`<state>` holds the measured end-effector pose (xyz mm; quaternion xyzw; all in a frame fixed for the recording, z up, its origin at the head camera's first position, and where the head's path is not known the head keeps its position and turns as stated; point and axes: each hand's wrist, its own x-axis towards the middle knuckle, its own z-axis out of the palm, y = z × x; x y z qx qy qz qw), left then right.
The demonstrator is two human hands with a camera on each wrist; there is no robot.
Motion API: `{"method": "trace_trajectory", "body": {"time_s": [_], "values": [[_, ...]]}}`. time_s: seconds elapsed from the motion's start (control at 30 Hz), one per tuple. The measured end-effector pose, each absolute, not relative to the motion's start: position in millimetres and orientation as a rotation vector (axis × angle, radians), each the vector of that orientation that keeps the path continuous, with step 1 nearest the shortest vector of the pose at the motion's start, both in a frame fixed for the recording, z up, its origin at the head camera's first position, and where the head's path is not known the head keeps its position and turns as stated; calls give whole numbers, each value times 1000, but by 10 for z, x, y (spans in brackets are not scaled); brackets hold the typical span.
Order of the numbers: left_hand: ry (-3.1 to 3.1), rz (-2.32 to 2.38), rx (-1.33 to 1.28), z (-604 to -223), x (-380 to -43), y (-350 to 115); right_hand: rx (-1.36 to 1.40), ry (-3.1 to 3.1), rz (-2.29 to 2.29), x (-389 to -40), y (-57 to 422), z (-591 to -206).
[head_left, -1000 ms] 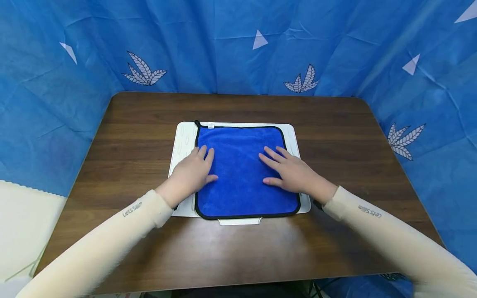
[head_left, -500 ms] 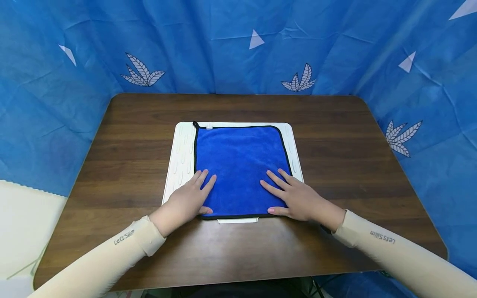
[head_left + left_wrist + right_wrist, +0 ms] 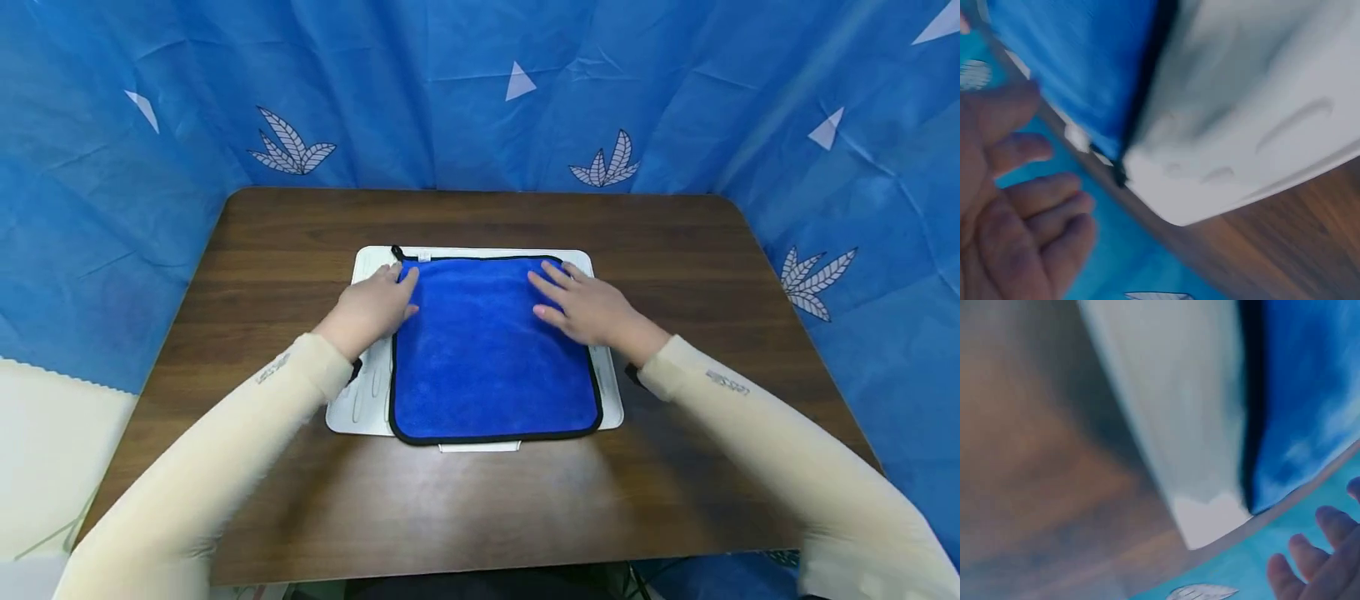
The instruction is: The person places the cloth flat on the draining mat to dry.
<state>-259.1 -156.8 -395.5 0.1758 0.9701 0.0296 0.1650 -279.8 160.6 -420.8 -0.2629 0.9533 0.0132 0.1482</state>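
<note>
A blue cloth [image 3: 495,367] with a black bound edge lies spread flat over a white plastic board [image 3: 362,412]. The cloth's small black loop and white tag are at its far left corner. My left hand [image 3: 367,307] is over the far left part of the cloth, fingers loosely extended. Opposite it, my right hand [image 3: 588,307] is over the far right part with fingers spread. In the left wrist view the left fingers [image 3: 1063,219] are slightly bent with nothing between them. Oval ridges mark the board's bare left strip.
The brown wooden table [image 3: 300,242] carries the board near its middle. A blue patterned curtain [image 3: 465,125] surrounds the back and sides. At the lower left hangs a cream cloth [image 3: 52,458] beside the table edge. A small white tab [image 3: 480,447] juts from the board's near edge.
Both hands have moved from the middle of the cloth back to its near edge, then forward to its far corners. The cloth has stayed flat on the board.
</note>
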Motion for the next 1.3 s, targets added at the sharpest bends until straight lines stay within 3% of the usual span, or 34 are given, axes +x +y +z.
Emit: {"method": "trace_trajectory", "body": {"time_s": [0.13,0.23,0.73,1.3], "values": [[2812,-1,480,-4025,-2875,-1489,-639,2771,61,-3171,1614,-4256],[2852,-35,501,-4096,-2956,-1431,-640,2745,65,-3261,1617,-4293],[2974,-148,700,-4354,-2903,-1337,-819,2637,22,-3146,1595,-4416],[2800,-325,318,-4463,-2843,-1195,-697,2698,31,-2993,1440,-4510]]}}
